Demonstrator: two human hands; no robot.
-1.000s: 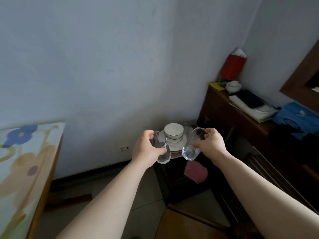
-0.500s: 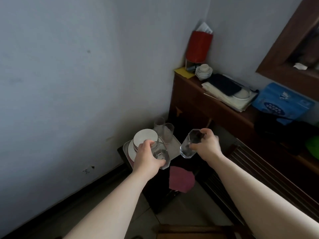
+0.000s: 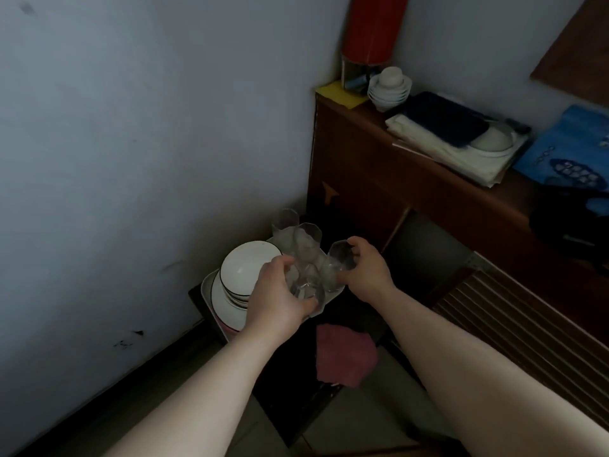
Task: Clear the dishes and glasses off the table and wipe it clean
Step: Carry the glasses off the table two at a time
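Setting two glasses down on the tray, it seems.
Bowls (image 3: 245, 275) sit stacked on the left of the tray (image 3: 207, 286), so glasses go on the right side. The left hand (image 3: 280, 300) curls around the first glass (image 3: 308, 286) at the near edge. Two more glasses (image 3: 306, 240) stand at the far end. The right hand (image 3: 367, 272) wraps the second glass (image 3: 337, 265), tipped a little, just beside the first. A pink cloth (image 3: 342, 354) lies near, below, maybe for wiping.

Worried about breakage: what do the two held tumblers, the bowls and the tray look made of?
The left tumbler and right tumbler: clear, faceted glass, see-through. The bowls: glossy white ceramic, probably, with a thin dark rim line. The tray: pale, matte, likely plastic; too dim to be sure.
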